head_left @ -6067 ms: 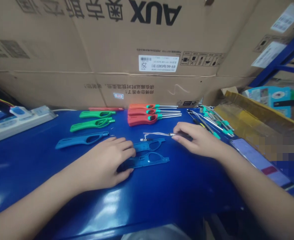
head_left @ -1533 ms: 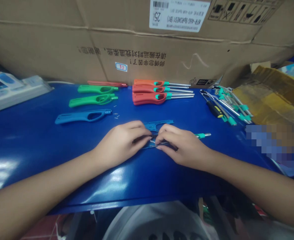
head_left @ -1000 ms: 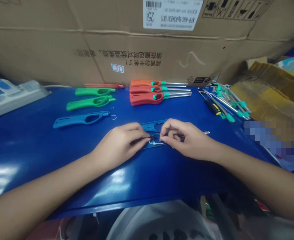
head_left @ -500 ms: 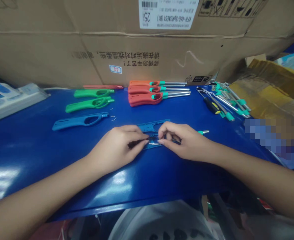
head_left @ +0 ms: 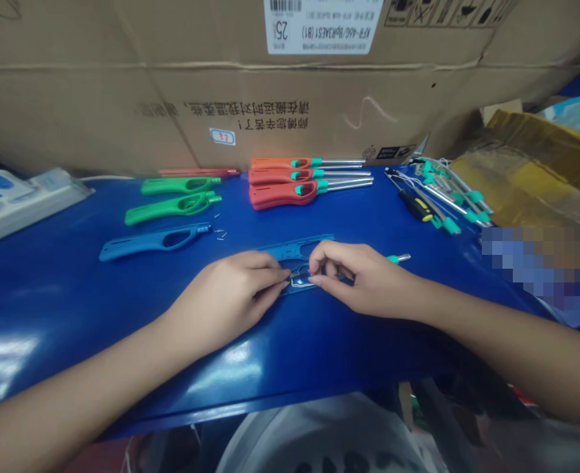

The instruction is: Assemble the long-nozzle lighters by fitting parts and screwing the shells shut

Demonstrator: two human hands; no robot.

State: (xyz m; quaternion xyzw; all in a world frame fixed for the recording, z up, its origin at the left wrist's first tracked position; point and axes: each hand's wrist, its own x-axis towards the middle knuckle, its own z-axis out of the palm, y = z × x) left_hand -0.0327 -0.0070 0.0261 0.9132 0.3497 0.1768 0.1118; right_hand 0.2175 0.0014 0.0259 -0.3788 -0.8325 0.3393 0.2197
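While the blue shell (head_left: 297, 290) lies between both hands, long axis left-right and rod (head_left: 404, 257) pointing right, left hand (head_left: 230, 289) and right hand (head_left: 368, 279) have fingertips nearly together at the white wire (head_left: 302, 285); whether either grips it I cannot tell. Beyond lie one second shell (head_left: 290, 249), three lighters (head_left: 282, 195), two green handles (head_left: 146, 213), one blue handle (head_left: 132, 248).

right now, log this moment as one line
left hand: at white wire by near blue shell half, grip unclear | right hand: at same wire, grip unclear | beyond: far blue shell half, lighters, screwdriver
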